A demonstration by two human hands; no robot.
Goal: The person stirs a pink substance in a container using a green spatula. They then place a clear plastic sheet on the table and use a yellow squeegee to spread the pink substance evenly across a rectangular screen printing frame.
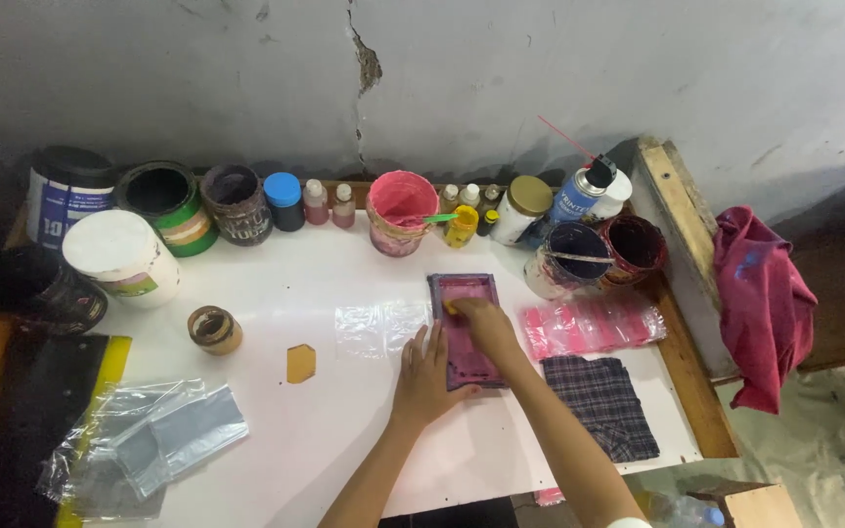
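A small pink-stained rectangular screen frame (465, 290) lies on the white table top (325, 430). My left hand (426, 376) rests flat on the frame's near left edge, fingers spread, holding it down. My right hand (481, 318) is closed on a small yellow scraper (450, 306), pressed onto the pink mesh inside the frame. A clear plastic bag (378, 328) lies just left of the frame, partly under it.
Paint pots, jars, small bottles and a spray can (579, 191) line the wall. A pile of pink bags (594, 323) and a checked cloth (603, 401) lie right of the frame. A brown jar (214, 329) and clear bags (163, 440) sit left. A red cloth (765, 303) hangs at right.
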